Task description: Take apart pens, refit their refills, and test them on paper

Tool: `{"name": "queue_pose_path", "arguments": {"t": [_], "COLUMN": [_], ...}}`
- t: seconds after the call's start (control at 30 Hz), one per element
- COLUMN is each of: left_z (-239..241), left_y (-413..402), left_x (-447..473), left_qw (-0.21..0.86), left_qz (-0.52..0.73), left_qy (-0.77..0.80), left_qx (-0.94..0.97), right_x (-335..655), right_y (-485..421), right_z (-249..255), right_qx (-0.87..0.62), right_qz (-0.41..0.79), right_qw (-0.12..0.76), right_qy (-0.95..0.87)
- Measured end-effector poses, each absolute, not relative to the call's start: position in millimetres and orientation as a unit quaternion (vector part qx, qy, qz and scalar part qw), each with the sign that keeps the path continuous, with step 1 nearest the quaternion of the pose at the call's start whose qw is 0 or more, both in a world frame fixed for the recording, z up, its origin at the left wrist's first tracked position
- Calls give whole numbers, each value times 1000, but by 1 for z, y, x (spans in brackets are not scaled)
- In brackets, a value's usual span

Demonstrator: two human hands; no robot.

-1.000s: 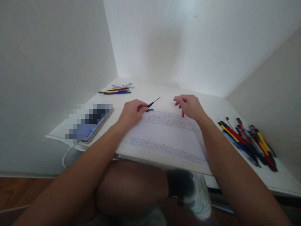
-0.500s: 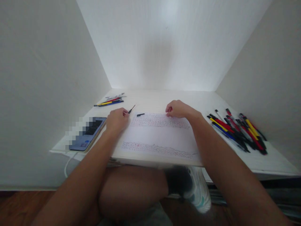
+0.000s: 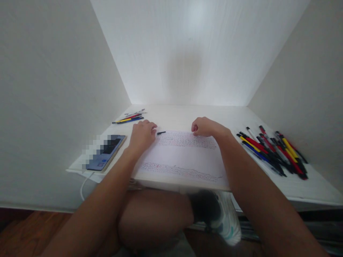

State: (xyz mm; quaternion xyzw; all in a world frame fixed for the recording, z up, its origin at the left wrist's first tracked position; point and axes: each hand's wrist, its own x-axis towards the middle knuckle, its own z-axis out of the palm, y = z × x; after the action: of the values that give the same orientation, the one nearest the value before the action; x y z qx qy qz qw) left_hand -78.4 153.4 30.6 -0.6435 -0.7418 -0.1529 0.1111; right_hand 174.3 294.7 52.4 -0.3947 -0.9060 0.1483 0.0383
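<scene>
At the upper left corner of the written sheet of paper point(image 3: 182, 154) is my left hand point(image 3: 144, 134), its fingers bent and fingertips close to the thumb. Whatever they may hold is hidden. A small black pen cap point(image 3: 161, 133) lies on the paper just right of those fingertips. Over the sheet's upper right edge rests my right hand point(image 3: 205, 126), fingers curled in against the thumb; anything inside is too small or covered to make out. Rows of small dark and reddish writing run across the top and bottom of the paper, with a blank band between.
A phone point(image 3: 108, 153) with a white cable point(image 3: 83, 187) lies left of my left forearm. Behind it are several pens point(image 3: 128, 120). A larger heap of pens point(image 3: 273, 151) lies at the right. White walls point(image 3: 187, 53) enclose the desk on three sides.
The thin dark pen part that stuck out of my left hand no longer shows. That hand has turned and come nearer the cap. My right hand's fingers look more tightly curled.
</scene>
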Motion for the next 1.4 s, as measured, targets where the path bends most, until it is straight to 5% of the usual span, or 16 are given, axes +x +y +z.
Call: {"name": "queue_pose_path", "arguments": {"t": [0.63,0.93,1.2,1.4], "left_z": [9,9,10,8], "left_y": [201,186,185,190], "left_x": [-45,-37,-34,-42], "left_qw": [69,80,-29,-23], "left_qz": [-123,-112,-333,-391], "left_qy": [-628,-631,-605,-585], "left_qx": [-765,-764,-723,-710], "right_x": [160,150,131,127], "right_y": [281,273,254,252], "right_z": [55,51,39,31], "right_qx": [-356,-343,-274,-293], "right_qz": [107,151,177,210], "right_qw": [-69,-35,125,163], "right_qy": [-926,-926,-937,-918]}}
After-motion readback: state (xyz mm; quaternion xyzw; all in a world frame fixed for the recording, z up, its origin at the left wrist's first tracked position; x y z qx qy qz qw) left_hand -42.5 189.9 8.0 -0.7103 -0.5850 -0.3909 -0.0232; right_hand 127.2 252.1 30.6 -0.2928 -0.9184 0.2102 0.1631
